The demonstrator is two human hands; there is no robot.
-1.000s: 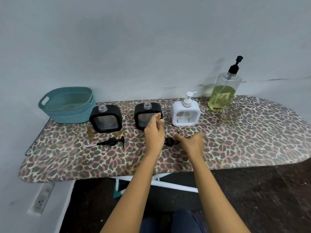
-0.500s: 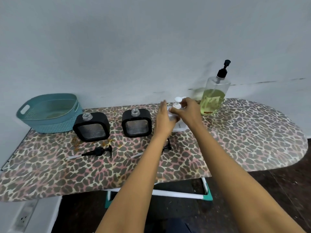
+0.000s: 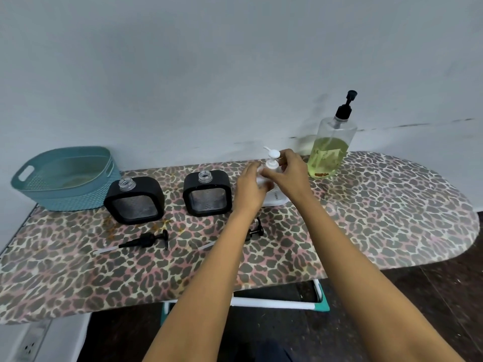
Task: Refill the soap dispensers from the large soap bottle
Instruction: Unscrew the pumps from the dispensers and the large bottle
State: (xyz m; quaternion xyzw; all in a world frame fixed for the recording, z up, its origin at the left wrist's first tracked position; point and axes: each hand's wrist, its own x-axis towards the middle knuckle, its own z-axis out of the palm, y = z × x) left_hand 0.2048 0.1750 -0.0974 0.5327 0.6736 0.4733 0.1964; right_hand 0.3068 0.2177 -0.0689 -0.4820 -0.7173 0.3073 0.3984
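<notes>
The white dispenser (image 3: 275,199) stands at the back middle of the leopard-print board (image 3: 366,218). My left hand (image 3: 250,188) grips its body. My right hand (image 3: 288,173) is closed around its white pump (image 3: 273,158) at the neck. Left of them stand two black square dispensers (image 3: 134,199) (image 3: 207,195), both with bare threaded necks. Their black pumps (image 3: 146,240) (image 3: 255,231) lie on the board in front. The large clear bottle (image 3: 331,150), partly full of yellow-green soap and fitted with a black pump, stands to the right by the wall.
A teal plastic basket (image 3: 65,178) sits at the board's far left end. The grey wall runs right behind the row of bottles. Below the board's front edge I see a white and teal frame (image 3: 287,304) and dark floor.
My right hand left the black pump lying on the board and both hands rose to the white dispenser. Over the last half second they tightened their hold on it.
</notes>
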